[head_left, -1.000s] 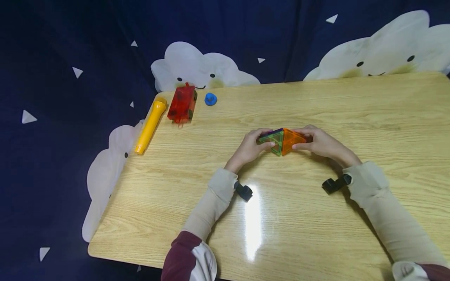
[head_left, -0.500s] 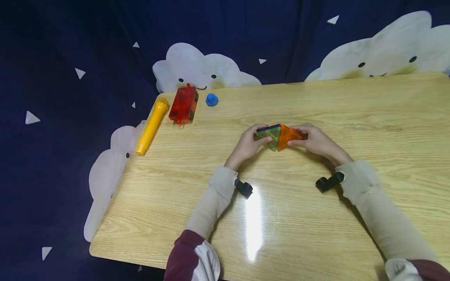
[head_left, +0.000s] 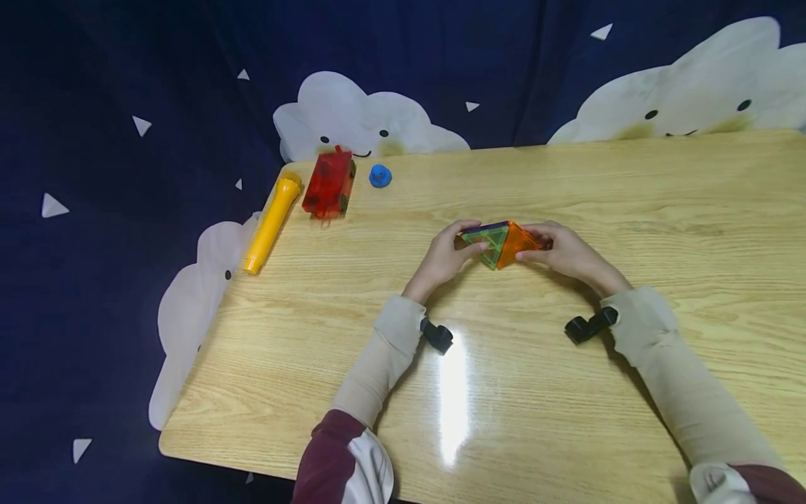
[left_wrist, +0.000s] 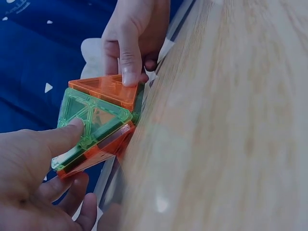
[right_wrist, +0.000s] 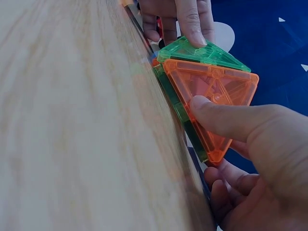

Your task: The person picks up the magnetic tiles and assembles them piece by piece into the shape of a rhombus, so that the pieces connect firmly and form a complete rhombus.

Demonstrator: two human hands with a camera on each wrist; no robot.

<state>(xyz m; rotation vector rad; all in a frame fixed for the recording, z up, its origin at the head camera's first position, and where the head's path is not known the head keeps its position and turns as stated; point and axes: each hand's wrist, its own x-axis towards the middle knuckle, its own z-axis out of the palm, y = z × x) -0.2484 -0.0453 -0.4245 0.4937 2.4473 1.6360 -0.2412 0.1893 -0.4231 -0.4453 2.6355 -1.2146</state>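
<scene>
Between both hands is a small solid of joined translucent magnetic tiles, near the middle of the table. Its green triangular tile (head_left: pixel 491 245) faces the left side, and an orange triangular tile (head_left: pixel 518 245) adjoins it on the right. My left hand (head_left: pixel 442 259) grips the green side, thumb on the face and fingers behind. My right hand (head_left: pixel 562 255) pinches the orange side, thumb on the orange face. Further orange pieces show under the green tile (left_wrist: pixel 94 118) in the left wrist view. In the right wrist view a green tile edges the orange tile (right_wrist: pixel 211 91) along the table side.
At the table's far left lie a yellow toy microphone (head_left: pixel 271 225), a red translucent wheeled base (head_left: pixel 329 183) and a small blue rubber duck (head_left: pixel 380 176). The wooden table (head_left: pixel 283 364) meets a dark blue curtain (head_left: pixel 189 42) with cloud prints at its back and left edges.
Over the past second both hands, with the tile solid, have shifted slightly away and to the left. Since half a second ago they have barely moved, and the grip stays the same.
</scene>
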